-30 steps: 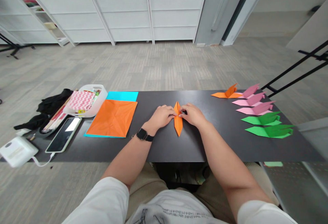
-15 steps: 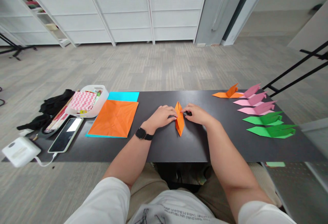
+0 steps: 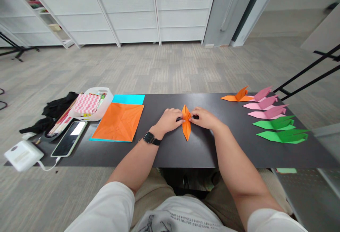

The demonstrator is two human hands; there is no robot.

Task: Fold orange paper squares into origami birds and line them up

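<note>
A folded orange origami paper [image 3: 187, 130], long and diamond-shaped with pointed ends, lies on the dark table in front of me. My left hand [image 3: 170, 120] grips its left edge near the middle, thumb and fingertips close together. On the opposite edge, my right hand [image 3: 204, 118] pinches the paper with thumb and index finger. Creases and a slit at the upper tip show between the hands. The fingertips partly cover both side edges.
Orange sheets [image 3: 118, 122] lie over blue paper [image 3: 129, 99] on the left. Beyond them are a white basket [image 3: 105, 109], a phone [image 3: 69, 139] and a white power bank [image 3: 23, 155]. Folded green birds [image 3: 281, 136], pink birds [image 3: 268, 111] and an orange bird [image 3: 237, 96] line the right.
The orange origami paper looks wider at its middle, its folds spread more between the hands. My right fingertips have come down against its right edge. The view has shifted slightly.
</note>
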